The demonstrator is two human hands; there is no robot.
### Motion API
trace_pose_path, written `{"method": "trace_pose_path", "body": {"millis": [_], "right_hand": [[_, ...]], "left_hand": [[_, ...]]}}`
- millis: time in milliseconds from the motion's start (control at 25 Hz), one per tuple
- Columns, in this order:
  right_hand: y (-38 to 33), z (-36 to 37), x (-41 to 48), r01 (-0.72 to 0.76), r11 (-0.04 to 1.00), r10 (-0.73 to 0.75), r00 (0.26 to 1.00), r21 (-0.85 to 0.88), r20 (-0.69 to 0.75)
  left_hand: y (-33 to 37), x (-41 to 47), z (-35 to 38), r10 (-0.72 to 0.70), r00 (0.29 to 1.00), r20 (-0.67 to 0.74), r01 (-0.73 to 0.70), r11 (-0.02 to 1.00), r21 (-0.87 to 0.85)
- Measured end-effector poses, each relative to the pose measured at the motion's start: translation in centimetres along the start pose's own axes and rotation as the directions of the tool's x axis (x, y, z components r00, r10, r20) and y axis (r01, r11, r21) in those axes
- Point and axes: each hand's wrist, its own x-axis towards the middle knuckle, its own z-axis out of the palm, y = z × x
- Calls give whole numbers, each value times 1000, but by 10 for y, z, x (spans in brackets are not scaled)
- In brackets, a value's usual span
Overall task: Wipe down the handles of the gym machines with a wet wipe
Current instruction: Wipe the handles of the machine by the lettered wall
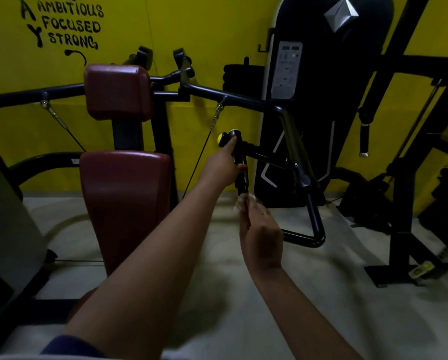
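Note:
A black vertical handle [239, 162] with a yellow end cap [221, 137] hangs off the right arm [256, 102] of a press machine. My left hand [224, 165] grips the upper part of this handle, thumb curled round its front. Just below, my right hand [260, 229] pinches a pale wet wipe [243, 200] against the handle's lower end. The wipe is blurred and mostly hidden by my fingers.
The machine's dark red seat back [125, 201] and headrest [117, 92] stand to the left. A black looped bar [315, 224] hangs below the handle. A black shrouded weight stack [321, 100] and another black frame [405, 178] stand to the right. Yellow wall behind, pale floor below.

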Motion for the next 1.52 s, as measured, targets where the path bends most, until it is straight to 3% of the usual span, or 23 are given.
{"method": "trace_pose_path", "body": {"millis": [120, 160, 200, 240, 280, 320, 360, 400, 440, 480, 520, 560, 600, 640, 680, 760, 840, 960, 1160, 1240, 1360, 1440, 1520], "right_hand": [[1, -15, -1, -17, 1000, 15, 995, 17, 102], [-1, -15, 12, -132, 991, 123, 975, 37, 185], [0, -11, 30, -353, 931, 311, 899, 91, 308], [2, -6, 52, -640, 745, 500, 723, 189, 476], [3, -4, 71, -886, 371, 579, 455, 278, 676], [2, -6, 84, -965, -20, 498, 216, 260, 840], [3, -6, 90, -935, -272, 386, 112, 229, 916], [4, -6, 93, -904, -358, 338, 110, 236, 935], [3, -6, 92, -897, -340, 351, 159, 284, 923], [1, -9, 88, -906, -203, 411, 265, 371, 872], [2, -9, 75, -888, 90, 482, 435, 451, 760], [6, -13, 60, -744, 509, 460, 660, 433, 594], [13, -15, 39, -446, 833, 298, 860, 327, 414], [21, -19, 19, -137, 963, 70, 959, 231, 275], [29, -25, 5, 83, 977, -119, 977, 196, 178], [41, -30, -10, 319, 925, -341, 937, 206, 81], [46, -29, -11, 417, 897, -429, 901, 145, 66], [29, -16, -13, 479, 872, -474, 878, -103, 66], [36, -33, -18, 627, 775, -626, 779, -75, 42], [40, -34, -18, 544, 839, -544, 839, -30, -4], [6, -19, -3, 132, 990, -130, 990, -53, 46], [-12, -22, 21, -124, 989, 138, 972, -87, 190], [-3, -36, 40, -162, 979, 202, 848, -124, 490]], "left_hand": [[1, 0, -2, -2, 1000, -3, 2, 1000, 1], [2, 0, -2, -7, 1000, -2, 7, 1000, 2], [3, 0, -1, -9, 1000, -4, 9, 1000, 8], [3, -1, -1, -8, 1000, -9, 9, 1000, 24], [4, -1, -1, -7, 1000, -16, 8, 999, 46], [5, -1, -1, -7, 1000, -22, 8, 998, 66], [6, -1, -2, -8, 1000, -22, 9, 997, 79], [6, -1, -2, -7, 1000, -20, 9, 996, 92], [7, -1, -2, -3, 1000, -21, 5, 994, 109], [7, 0, -2, 2, 1000, -22, 1, 992, 127], [8, 0, -2, 6, 1000, -23, -3, 990, 144], [8, 0, -1, 13, 1000, -24, -9, 987, 163], [8, 1, 0, 21, 999, -26, -16, 983, 183], [7, 2, 1, 24, 999, -25, -19, 980, 197], [7, 1, 2, 27, 999, -23, -22, 979, 204], [6, 1, 4, 44, 999, -21, -39, 979, 200], [3, -1, 5, 46, 999, -18, -42, 982, 184], [4, -5, 6, 75, 997, -33, -68, 980, 185], [-11, -22, 14, 331, 936, -122, -290, 919, 268], [-25, -30, 10, 340, 937, -79, -306, 910, 280], [-34, -35, 5, 269, 963, 16, -266, 940, 212], [-30, -34, 5, 245, 970, 9, -243, 953, 179], [-26, -34, 4, 227, 974, -3, -223, 961, 161]]}}
